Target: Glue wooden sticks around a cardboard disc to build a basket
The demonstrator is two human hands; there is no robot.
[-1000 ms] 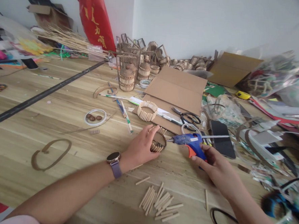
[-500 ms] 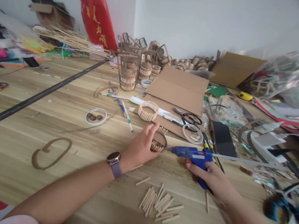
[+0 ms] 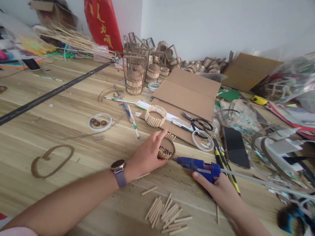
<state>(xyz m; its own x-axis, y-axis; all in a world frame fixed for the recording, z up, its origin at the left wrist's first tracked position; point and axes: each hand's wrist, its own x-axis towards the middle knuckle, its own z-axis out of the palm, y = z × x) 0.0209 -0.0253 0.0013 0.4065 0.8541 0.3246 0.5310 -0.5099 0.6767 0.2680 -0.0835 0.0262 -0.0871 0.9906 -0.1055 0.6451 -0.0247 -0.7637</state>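
My left hand [image 3: 147, 151] is closed on the left side of a small ring [image 3: 174, 147] with short wooden sticks set around part of its edge. The ring lies on printed cardboard. My right hand [image 3: 217, 189] grips a blue glue gun [image 3: 194, 164] with a long glue stick [image 3: 260, 181] running out of its back. The gun's nozzle points left, close to the ring's right lower edge; contact I cannot tell. Behind the ring stands a finished-looking ring of pale sticks [image 3: 155, 116]. Several loose short sticks [image 3: 167, 213] lie in front of my hands.
Black scissors [image 3: 200, 122], a white tape ring [image 3: 202, 140], yellow-black cutters [image 3: 228, 165] and a phone [image 3: 236, 147] lie to the right. Small stick buckets [image 3: 134, 81] stand at the back beside cardboard [image 3: 188, 89]. A brown strip loop [image 3: 52, 161] lies left.
The glue gun has moved slightly left and down, tilting so its back end sits lower. My left hand and the ring stay nearly the same, with a small shift of the whole view.
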